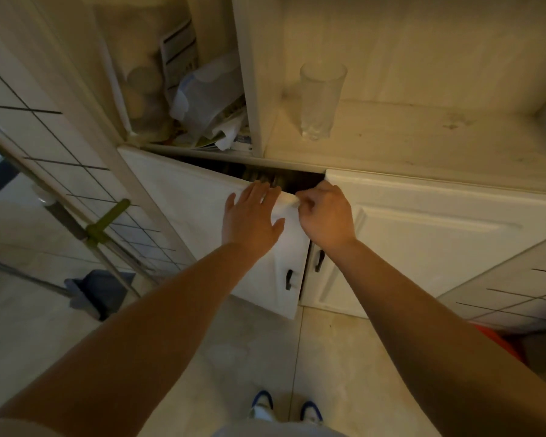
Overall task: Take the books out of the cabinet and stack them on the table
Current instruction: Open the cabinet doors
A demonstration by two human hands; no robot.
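The white lower cabinet's left door (183,197) stands partly ajar, showing a dark gap (297,178) behind its top edge. Dim upright shapes, perhaps book spines (259,175), show in that gap; I cannot tell for sure. My left hand (249,219) lies flat with straight fingers on the door's upper face, fingertips at its top edge. My right hand (323,212) has its fingers curled round the door's top corner. The right door (423,234) is closed.
A tall clear glass (320,102) stands on the open shelf above the right door. Papers and plastic bags (208,102) fill the compartment at upper left. A mop with a green clip (104,228) leans at left over a grey dustpan (98,291). My shoes (284,408) stand on the tiled floor.
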